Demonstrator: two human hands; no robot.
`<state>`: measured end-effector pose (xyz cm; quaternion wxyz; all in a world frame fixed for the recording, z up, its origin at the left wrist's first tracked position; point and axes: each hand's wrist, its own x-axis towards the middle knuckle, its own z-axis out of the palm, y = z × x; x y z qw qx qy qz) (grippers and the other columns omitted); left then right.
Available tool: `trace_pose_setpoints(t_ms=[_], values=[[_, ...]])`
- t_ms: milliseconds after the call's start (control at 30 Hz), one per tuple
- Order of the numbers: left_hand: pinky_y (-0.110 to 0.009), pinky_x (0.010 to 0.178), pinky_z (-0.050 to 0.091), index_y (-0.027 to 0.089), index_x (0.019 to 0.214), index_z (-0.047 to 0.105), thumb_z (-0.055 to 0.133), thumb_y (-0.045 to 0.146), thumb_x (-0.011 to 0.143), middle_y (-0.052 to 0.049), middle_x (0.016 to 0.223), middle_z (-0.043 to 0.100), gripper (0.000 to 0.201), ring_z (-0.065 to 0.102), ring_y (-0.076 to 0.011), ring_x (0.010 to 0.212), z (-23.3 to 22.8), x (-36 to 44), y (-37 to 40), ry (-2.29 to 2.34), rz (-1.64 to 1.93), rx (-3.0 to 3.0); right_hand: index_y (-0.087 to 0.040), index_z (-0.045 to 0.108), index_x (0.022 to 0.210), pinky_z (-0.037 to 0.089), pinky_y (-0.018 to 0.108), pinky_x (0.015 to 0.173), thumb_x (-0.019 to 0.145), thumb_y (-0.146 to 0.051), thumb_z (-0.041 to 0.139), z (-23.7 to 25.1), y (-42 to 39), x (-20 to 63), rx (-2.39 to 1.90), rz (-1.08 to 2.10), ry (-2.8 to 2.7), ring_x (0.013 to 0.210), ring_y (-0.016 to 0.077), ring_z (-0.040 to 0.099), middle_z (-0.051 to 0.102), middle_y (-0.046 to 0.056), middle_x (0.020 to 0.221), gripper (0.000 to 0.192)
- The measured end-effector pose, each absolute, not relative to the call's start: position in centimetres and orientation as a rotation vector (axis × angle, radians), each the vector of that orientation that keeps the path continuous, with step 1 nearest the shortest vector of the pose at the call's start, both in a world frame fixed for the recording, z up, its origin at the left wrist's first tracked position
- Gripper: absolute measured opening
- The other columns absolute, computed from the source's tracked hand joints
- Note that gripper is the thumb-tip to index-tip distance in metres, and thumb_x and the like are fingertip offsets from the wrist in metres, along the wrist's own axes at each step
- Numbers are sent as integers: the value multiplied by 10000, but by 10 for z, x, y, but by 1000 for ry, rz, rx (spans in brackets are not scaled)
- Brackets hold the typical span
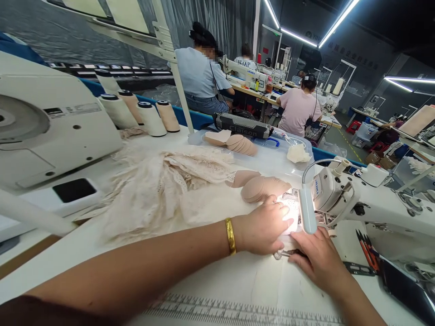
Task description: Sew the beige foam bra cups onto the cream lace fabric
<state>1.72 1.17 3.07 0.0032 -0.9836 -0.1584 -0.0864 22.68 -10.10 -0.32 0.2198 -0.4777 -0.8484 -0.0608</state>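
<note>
At the left edge of the white tabletop (61, 253) stands a white machine housing (44, 122), with four cream and beige thread cones (139, 113) behind it near the far edge. A heap of cream lace fabric (159, 190) covers the middle of the tabletop, and tan moulded foam cups (261, 186) lie just beyond the hands.

The left hand (263, 226), a gold bangle (230, 235) on its wrist, rests palm down with fingers spread flat on a small pale lace piece (288, 209) under the bright lamp. That piece lies directly ahead of both hands, at the needle of the white sewing machine (367, 199); its long axis cannot be made out in the glare. The left hand is on it. The right hand (317, 258) sits just beside and nearer the front edge, fingers curled over a small metal tool (283, 253); whether it grips the tool I cannot tell. The machine's head and lamp arm crowd the right side.

Beyond the far edge, people sit sewing at other tables.
</note>
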Motion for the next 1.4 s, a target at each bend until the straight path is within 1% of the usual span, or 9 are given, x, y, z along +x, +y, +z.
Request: trace_pose_setpoints(t_ms=[100,233,333,467,733,833,967,1100,1400], values=[[-449,853,392,139,967,648,740,482,773,-123,964,653,404,568,-286,868,35,17,4,-482,-183,-3154,-225,630,1033,429,305,690,1022,-160,408,-10,-96,232,-1372,-230,-2315,763,203,562,629,31,800,232],[-371,790,371,187,933,631,811,581,704,-91,1038,652,490,566,-284,925,45,12,7,-342,-51,-3275,-225,608,978,436,296,691,1022,-171,414,-11,-97,250,-1436,-196,-2259,840,213,584,645,52,892,207],[-354,781,351,173,809,597,836,354,723,-74,1079,662,312,577,-257,930,45,11,12,-216,-149,-3269,-240,586,959,477,304,737,1033,-229,433,-6,-100,256,-1517,-7,-2223,842,204,606,664,35,935,170],[-356,762,330,158,691,537,730,49,696,-15,921,683,221,580,-177,793,35,15,17,-78,-339,-3272,-262,606,1028,512,315,738,1049,-239,389,-1,-102,259,-1573,106,-2154,785,200,619,668,8,862,219],[-367,811,316,210,794,649,660,-31,696,12,943,720,261,607,-188,848,25,20,25,-3,-512,-3251,-283,717,1004,553,321,773,1053,-364,435,14,-102,270,-1504,439,-2188,849,199,662,700,4,849,298],[-370,827,318,222,816,659,643,-43,678,27,967,724,299,610,-185,846,24,21,30,8,-545,-3228,-300,734,1107,549,376,897,1056,-366,433,5,-98,262,-1440,358,-2141,995,223,676,740,32,995,312],[-392,864,300,230,840,660,591,-67,670,42,1011,730,349,621,-183,890,25,23,37,-34,-523,-3242,-284,714,1149,496,488,1005,1034,-297,481,-14,-92,254,-1506,24,-2173,1114,263,652,735,58,1180,261],[-412,906,288,214,795,639,541,-69,693,19,1010,742,316,628,-192,937,26,24,41,-19,-544,-3279,-268,683,1188,454,549,1033,1018,-254,499,-20,-89,257,-1522,-171,-2222,1112,284,652,732,61,1221,251],[-426,975,287,229,849,650,562,-61,679,24,1106,740,347,630,-208,1038,22,25,43,-46,-593,-3285,-262,656,1243,481,548,1005,1004,-232,497,-13,-88,255,-1524,-240,-2245,1106,293,656,727,62,1239,288]])
